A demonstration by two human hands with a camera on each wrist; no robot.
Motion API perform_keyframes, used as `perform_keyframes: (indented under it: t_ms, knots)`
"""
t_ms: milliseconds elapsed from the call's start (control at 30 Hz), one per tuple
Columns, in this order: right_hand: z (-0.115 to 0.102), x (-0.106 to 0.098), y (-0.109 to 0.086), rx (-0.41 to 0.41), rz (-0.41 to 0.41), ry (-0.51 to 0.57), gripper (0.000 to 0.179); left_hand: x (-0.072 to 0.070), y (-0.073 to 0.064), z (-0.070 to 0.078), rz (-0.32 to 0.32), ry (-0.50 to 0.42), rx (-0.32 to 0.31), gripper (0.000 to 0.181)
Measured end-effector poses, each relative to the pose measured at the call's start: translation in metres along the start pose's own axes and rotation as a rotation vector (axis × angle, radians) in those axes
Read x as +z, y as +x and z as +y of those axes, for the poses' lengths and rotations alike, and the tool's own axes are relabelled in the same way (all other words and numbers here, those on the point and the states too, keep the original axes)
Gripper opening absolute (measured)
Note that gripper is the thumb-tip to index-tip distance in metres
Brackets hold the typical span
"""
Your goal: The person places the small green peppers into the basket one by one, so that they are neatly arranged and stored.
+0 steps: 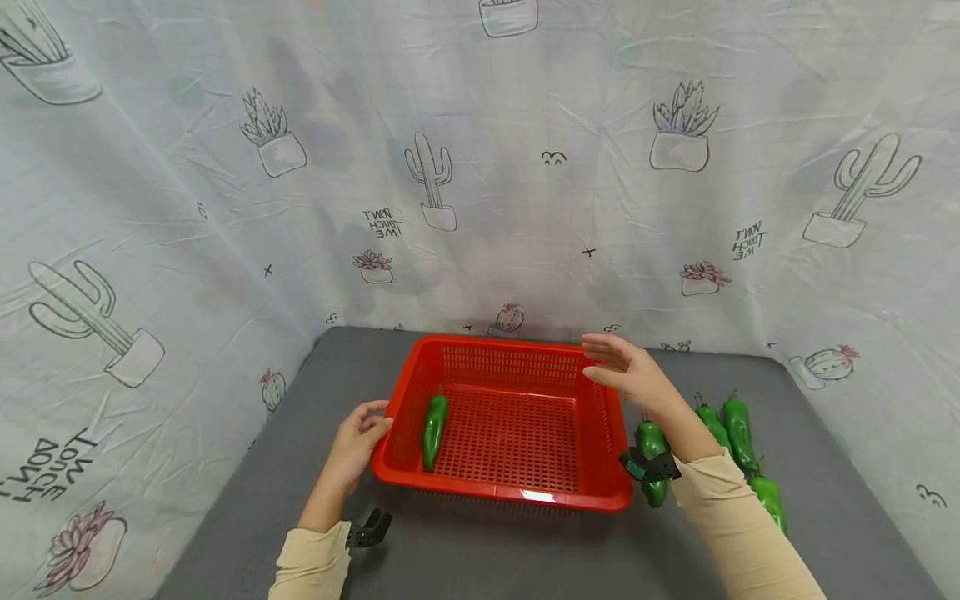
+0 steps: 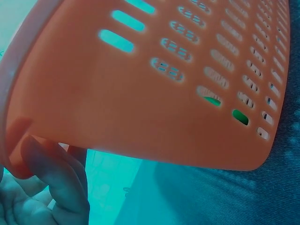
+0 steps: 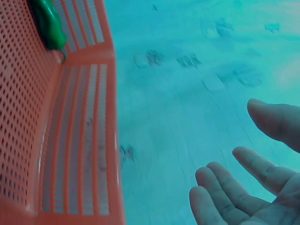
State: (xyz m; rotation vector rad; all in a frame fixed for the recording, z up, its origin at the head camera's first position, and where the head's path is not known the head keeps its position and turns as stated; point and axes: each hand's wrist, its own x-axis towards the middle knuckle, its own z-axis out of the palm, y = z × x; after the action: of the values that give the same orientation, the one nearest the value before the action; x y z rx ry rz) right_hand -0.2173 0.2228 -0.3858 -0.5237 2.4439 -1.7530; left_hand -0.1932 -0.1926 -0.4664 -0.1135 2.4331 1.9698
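Observation:
A red perforated plastic basket (image 1: 480, 486) stands on the grey table. Inside it, along the left side, lies one long green pepper (image 1: 435, 432). My left hand (image 1: 352, 442) grips the basket's left rim; in the left wrist view its fingers (image 2: 58, 180) curl at the edge beside the basket's wall (image 2: 117, 108). Over the basket's far right corner hovers my right hand (image 1: 630, 379), thumb apart from the fingers, holding nothing. The right wrist view shows that hand (image 3: 258, 199) clear of the basket rim (image 3: 115, 140), its palm bare.
Several more green peppers lie right of the basket: one (image 1: 654, 492) close beside it under my right wrist, others (image 1: 738, 433) farther right, partly hidden by my forearm. A white cloth printed with cacti (image 1: 510, 208) hangs behind the table (image 1: 465, 558) and around its sides.

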Motion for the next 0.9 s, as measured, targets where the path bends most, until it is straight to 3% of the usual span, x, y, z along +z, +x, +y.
perform_keyframes:
  t_ms: [300,567,767,900]
  knots:
    - [0.024,-0.015,-0.055,-0.016,0.202,-0.016,0.056,-0.001,0.001,-0.001,-0.019,0.004,-0.008,0.034]
    - [0.039,-0.014,-0.094,-0.059,0.314,0.029,0.05,-0.003,0.002,0.001,-0.016,0.019,-0.016,0.034]
    - [0.041,-0.028,-0.118,0.003,0.445,-0.165,0.054,-0.002,0.002,0.001,-0.019,0.012,-0.015,0.035]
    - [0.045,-0.043,-0.134,0.118,0.454,-0.297,0.058,-0.001,0.001,0.0,-0.015,0.003,-0.016,0.036]
